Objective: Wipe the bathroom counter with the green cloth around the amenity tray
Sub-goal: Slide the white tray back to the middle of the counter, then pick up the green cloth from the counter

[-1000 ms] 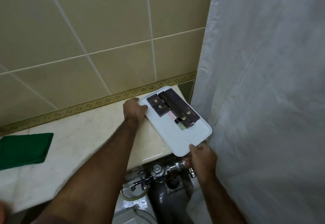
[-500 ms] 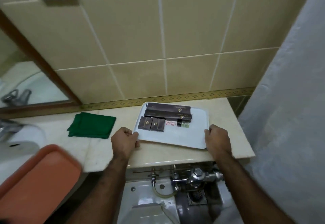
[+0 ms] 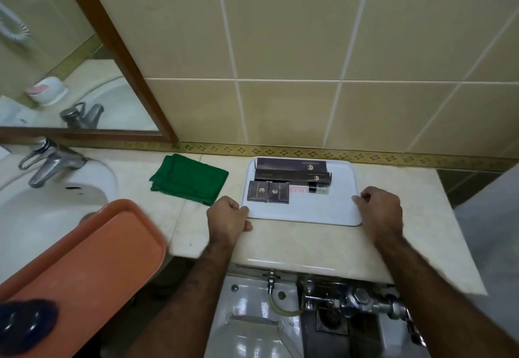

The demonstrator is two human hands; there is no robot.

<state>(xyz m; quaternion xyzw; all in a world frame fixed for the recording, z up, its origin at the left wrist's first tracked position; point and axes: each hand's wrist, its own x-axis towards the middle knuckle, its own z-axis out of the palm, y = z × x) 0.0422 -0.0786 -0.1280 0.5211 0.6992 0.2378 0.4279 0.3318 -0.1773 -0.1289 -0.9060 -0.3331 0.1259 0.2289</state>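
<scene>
A white, smooth, rounded-corner amenity tray (image 3: 302, 211) lies flat on the pale marbled stone desk (image 3: 309, 242), close to the desk's back edge under the patterned tile border. The left hand (image 3: 229, 215) is curled closed around the tray's front left corner, and the right hand (image 3: 380, 211) is curled closed on its right edge near the front right corner, so both hands grip the tray. On the tray's rear half sit two long dark brown boxes (image 3: 292, 170), one behind the other, and in front of them two small square dark boxes (image 3: 268, 192) side by side, with a small tube or bottle (image 3: 310, 189) lying to their right; its label is too blurred to read. The green cloth (image 3: 188, 179), soft and folded into a rough rectangle, rests on the desk just left of the tray, not touching it, near the back edge. Further left a white ceramic sink (image 3: 42, 206) is set into the desk, with a metal tap (image 3: 50, 163) behind it. A smooth orange plastic tray (image 3: 81, 262) overhangs the sink at the desk's front left.
</scene>
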